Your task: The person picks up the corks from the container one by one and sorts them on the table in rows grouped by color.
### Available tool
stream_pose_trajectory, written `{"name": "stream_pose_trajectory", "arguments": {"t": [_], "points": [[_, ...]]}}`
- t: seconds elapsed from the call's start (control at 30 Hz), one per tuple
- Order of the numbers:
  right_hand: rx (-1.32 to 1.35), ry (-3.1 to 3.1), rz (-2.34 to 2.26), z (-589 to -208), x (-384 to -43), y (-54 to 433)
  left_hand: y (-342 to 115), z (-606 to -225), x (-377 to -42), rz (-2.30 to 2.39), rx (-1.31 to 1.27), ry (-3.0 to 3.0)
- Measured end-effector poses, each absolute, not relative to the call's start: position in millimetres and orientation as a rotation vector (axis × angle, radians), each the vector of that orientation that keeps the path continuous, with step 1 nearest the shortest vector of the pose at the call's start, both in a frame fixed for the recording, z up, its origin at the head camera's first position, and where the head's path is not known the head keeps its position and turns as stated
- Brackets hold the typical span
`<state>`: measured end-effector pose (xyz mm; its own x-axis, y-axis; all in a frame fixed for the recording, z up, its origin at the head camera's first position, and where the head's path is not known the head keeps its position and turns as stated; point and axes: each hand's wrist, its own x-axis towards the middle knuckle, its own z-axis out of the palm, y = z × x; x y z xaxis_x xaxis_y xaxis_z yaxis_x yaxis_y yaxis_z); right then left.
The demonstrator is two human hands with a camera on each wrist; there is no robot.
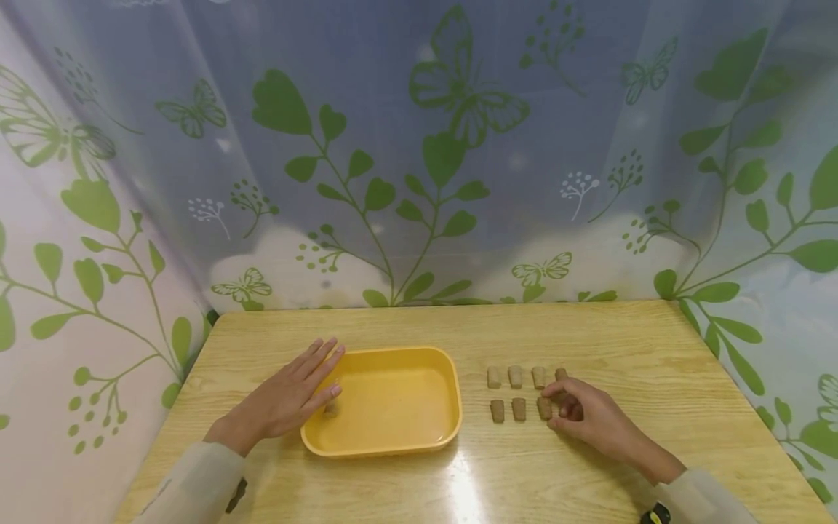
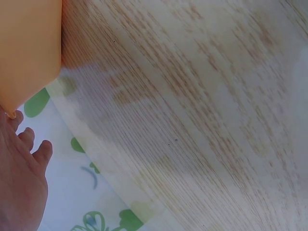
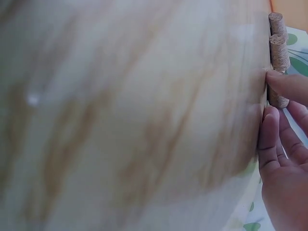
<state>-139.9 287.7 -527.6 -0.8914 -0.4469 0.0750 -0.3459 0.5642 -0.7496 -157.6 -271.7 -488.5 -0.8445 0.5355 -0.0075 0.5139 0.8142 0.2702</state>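
Note:
Several small tapered cork stoppers stand out on the table in two rows. The right hand (image 1: 592, 418) has its thumb and finger on either side of a cork stopper (image 1: 545, 408) in the nearer row, also seen between the digits in the right wrist view as a speckled cork (image 3: 278, 100). Its other fingers curl inward. The left hand (image 1: 288, 400) lies over the left end of a yellow plastic tray (image 1: 456, 407), fingers extended along the rim. Below its thumb, a brownish piece (image 1: 331, 410) shows in the tray, partly covered.
In the farther row are more cork stoppers (image 1: 515, 376), the last one (image 1: 561, 374) just beyond the right hand's fingers. The wood-grain table (image 1: 393, 480) ends at a printed curtain (image 1: 419, 182) with leaves and butterflies, which also hangs along both sides.

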Motion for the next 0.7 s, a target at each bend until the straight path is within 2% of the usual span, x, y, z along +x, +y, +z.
{"name": "stream_pose_trajectory", "arguments": {"t": [0.7], "points": [[-0.673, 2.653, -1.251, -526.7, -139.0, 286.7, -271.5, -488.4, -156.8, 0.415, 0.847, 2.913]]}}
